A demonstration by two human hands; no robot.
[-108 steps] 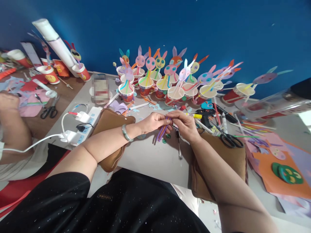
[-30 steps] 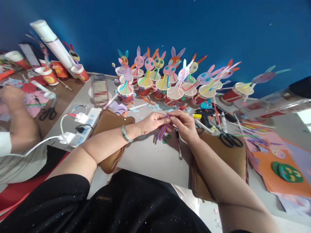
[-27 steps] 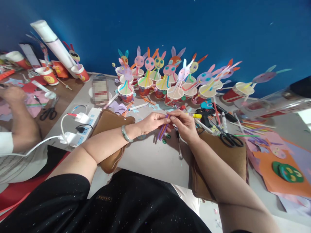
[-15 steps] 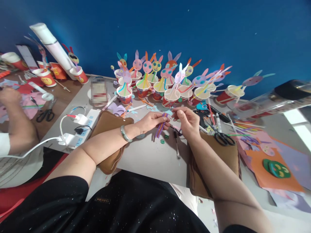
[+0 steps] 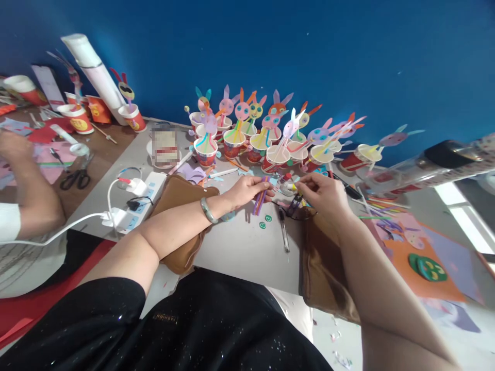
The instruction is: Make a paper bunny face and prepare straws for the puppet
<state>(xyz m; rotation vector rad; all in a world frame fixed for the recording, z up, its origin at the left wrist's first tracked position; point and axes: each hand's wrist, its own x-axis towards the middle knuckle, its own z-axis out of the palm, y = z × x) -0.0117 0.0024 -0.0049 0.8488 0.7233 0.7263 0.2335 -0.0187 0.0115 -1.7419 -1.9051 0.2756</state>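
Note:
My left hand point(image 5: 251, 191) is closed on a small bundle of thin purple and orange strips point(image 5: 261, 196), which hang down from its fingertips. To its right, my right hand point(image 5: 324, 190) is closed, fingertips together beside a small clear item with a yellow part point(image 5: 292, 187). Whether that item is in its grip is hidden. A dark object with a black cord point(image 5: 296, 204) lies just below those fingers. Two small green round cut-outs point(image 5: 265, 222) and a black pen point(image 5: 284, 229) lie on the table between the hands.
Several paper cups with rabbit figures point(image 5: 235, 143) stand along the blue wall. Brown cushions point(image 5: 181, 206) lie under both forearms. A power strip point(image 5: 145, 198) sits left, a clear bottle point(image 5: 410, 167) and coloured paper point(image 5: 436, 278) right. Another person's arm point(image 5: 29, 190) reaches in at far left.
My right hand has moved right, away from my left hand, to the small items beside the cord. My left hand keeps its hold on the strips. The view has shifted slightly.

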